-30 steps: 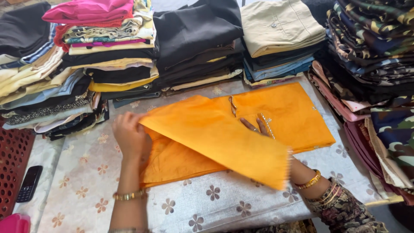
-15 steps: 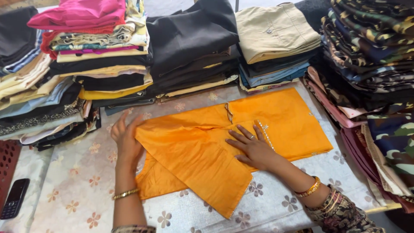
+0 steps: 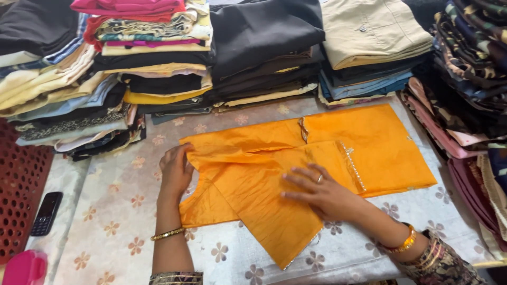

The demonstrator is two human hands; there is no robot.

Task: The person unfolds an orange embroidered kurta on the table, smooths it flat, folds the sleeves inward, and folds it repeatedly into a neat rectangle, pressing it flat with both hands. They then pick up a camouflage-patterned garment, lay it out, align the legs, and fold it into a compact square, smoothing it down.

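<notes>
1. Presently, an orange garment lies partly folded on a flower-patterned table cover.
2. Left hand pinches the garment's left edge between fingers and thumb.
3. Right hand rests flat on the folded flap, fingers spread (grasping nothing).
4. Stacks of folded clothes line the far side; a black phone lies at left.

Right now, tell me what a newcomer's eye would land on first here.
The bright orange garment spread mid-table grabs attention first, with the right hand pressing flat on its folded part and the left hand holding its left edge. Behind it, tall stacks of folded clothes line the table's back and right side.
</notes>
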